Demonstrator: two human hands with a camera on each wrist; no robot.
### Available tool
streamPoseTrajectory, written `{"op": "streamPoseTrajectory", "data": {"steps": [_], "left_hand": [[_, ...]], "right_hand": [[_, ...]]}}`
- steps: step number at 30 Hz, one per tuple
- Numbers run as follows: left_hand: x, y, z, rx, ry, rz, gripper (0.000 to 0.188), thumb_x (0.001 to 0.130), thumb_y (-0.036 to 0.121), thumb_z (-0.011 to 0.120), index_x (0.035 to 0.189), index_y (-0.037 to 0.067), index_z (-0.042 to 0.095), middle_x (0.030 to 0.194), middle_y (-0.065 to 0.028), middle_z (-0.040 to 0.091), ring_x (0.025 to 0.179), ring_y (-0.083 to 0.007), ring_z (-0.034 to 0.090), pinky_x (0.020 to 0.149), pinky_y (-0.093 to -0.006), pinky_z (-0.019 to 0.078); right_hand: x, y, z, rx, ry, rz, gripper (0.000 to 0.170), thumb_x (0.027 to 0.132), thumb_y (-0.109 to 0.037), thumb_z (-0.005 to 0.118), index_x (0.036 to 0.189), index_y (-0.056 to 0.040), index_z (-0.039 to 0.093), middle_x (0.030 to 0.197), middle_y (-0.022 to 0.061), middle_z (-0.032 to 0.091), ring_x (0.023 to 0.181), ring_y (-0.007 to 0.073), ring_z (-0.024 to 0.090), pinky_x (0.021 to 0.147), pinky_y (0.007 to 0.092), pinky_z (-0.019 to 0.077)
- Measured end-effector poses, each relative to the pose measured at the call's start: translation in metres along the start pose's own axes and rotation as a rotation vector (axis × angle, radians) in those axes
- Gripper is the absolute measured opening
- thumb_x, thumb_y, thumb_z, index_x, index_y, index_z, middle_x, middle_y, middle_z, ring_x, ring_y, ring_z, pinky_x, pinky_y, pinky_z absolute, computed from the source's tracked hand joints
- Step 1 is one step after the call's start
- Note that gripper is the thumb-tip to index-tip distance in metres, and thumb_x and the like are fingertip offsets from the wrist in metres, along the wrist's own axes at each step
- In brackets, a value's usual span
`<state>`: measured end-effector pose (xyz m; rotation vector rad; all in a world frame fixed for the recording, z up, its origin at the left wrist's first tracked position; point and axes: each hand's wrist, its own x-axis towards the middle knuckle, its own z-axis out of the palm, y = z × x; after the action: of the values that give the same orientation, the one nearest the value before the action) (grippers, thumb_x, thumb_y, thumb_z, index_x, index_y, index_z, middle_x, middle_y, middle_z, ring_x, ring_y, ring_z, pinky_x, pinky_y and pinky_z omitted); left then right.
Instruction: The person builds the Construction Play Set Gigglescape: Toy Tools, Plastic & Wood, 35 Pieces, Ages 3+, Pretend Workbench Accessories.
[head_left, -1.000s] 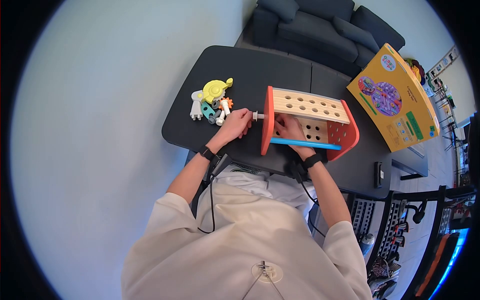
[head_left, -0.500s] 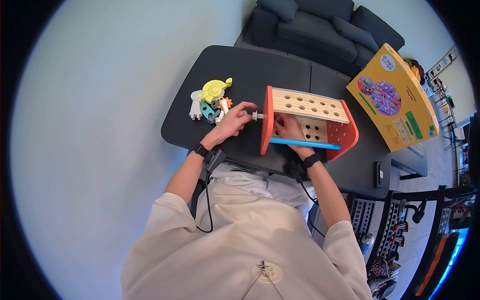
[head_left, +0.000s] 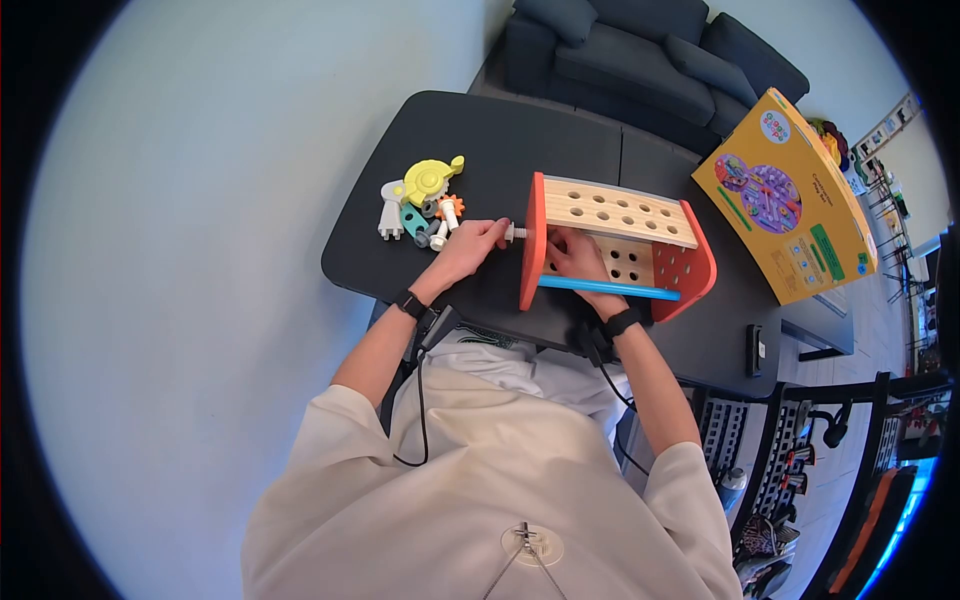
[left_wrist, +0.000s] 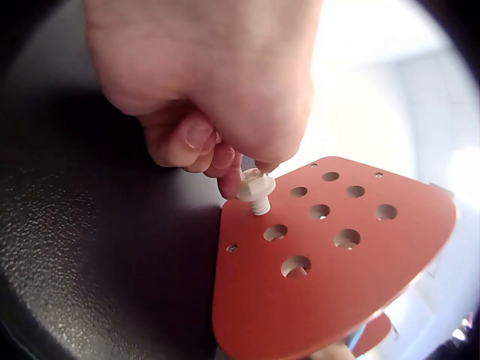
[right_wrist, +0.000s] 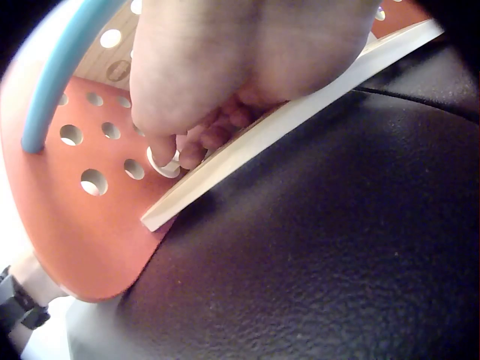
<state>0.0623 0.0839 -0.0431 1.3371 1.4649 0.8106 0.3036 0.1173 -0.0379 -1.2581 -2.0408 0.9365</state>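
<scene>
- Two bare hands are busy at a toy frame with red ends and wooden shelves, standing on a dark table (head_left: pixel 500 130) in front of the seated person.
- On the outer side, the left hand (head_left: pixel 466 250) pinches the head of a white bolt (left_wrist: pixel 256 186) between thumb and fingertips, the other fingers tucked in.
- That bolt points at the left red panel (left_wrist: pixel 330 285), its threaded shank meeting the face among the round holes.
- Inside the frame, the right hand (head_left: pixel 580 258) has its fingers curled; thumb and a fingertip pinch a white round piece (right_wrist: pixel 163 169) by the panel's inner face, though much of it is hidden.
- Across the near side runs a blue rod (head_left: pixel 610 288), below the right wrist's band (head_left: pixel 625 321); above, a wooden board (head_left: pixel 612 208) shows two rows of holes.
- Just beyond the left hand lies a little heap: a yellow piece (head_left: pixel 428 180), an orange gear (head_left: pixel 452 204), a teal plate (head_left: pixel 412 220) and more white and grey parts.
- Over to the right, a yellow box (head_left: pixel 735 200) leans at an angle; a dark sofa (head_left: pixel 640 65) sits behind.
</scene>
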Motion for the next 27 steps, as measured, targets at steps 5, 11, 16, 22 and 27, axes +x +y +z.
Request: {"op": "streamPoseTrajectory", "data": {"steps": [5,11,16,22,27], "left_hand": [[-0.003,0.005,-0.002,-0.086,-0.034,-0.046,0.048,0.112,0.048,0.056,0.096,0.006,0.07,0.064,0.0063,0.045,0.052,-0.0046,0.042,0.044,-0.0241,0.0334],[-0.014,0.013,-0.009,-0.078,-0.11,0.075,0.027,0.11,0.029,0.063,0.126,0.007,0.064,0.075,0.0048,0.051,0.055,-0.0044,0.044,0.045,-0.0229,0.0351],[-0.013,0.009,-0.011,-0.163,-0.122,0.117,0.025,0.11,0.023,0.06,0.129,0.008,0.062,0.076,0.0043,0.052,0.054,-0.0049,0.045,0.044,-0.0241,0.0369],[-0.001,0.002,-0.002,-0.11,-0.038,-0.037,0.038,0.113,0.039,0.054,0.12,0.004,0.066,0.074,0.0037,0.052,0.053,-0.0051,0.048,0.042,-0.0257,0.0367],[0.0,0.0,-0.002,-0.044,-0.062,-0.052,0.043,0.113,0.043,0.056,0.113,0.002,0.069,0.071,0.0039,0.051,0.05,-0.0051,0.047,0.042,-0.0261,0.0369]], "right_hand": [[0.001,0.003,0.001,0.007,0.005,-0.02,0.027,0.103,-0.027,0.072,0.103,-0.0003,0.07,0.082,0.0105,0.072,0.074,0.0275,0.069,0.071,0.0415,0.0534],[-0.001,0.001,0.001,0.018,0.02,-0.038,0.026,0.103,-0.026,0.072,0.104,-0.0009,0.07,0.082,0.0104,0.072,0.075,0.0276,0.07,0.071,0.0412,0.0534],[0.0,0.001,0.001,0.002,0.004,-0.019,0.025,0.102,-0.026,0.072,0.105,-0.0013,0.07,0.082,0.0103,0.072,0.075,0.0273,0.07,0.071,0.0412,0.0536],[-0.001,-0.003,-0.001,0.008,0.008,-0.038,0.024,0.102,-0.025,0.072,0.108,-0.0017,0.07,0.082,0.0103,0.072,0.076,0.0272,0.07,0.072,0.0413,0.0539],[-0.002,-0.004,-0.001,0.007,0.008,-0.035,0.024,0.102,-0.025,0.072,0.111,-0.0024,0.07,0.084,0.0099,0.072,0.077,0.0269,0.071,0.073,0.0411,0.0543]]}}
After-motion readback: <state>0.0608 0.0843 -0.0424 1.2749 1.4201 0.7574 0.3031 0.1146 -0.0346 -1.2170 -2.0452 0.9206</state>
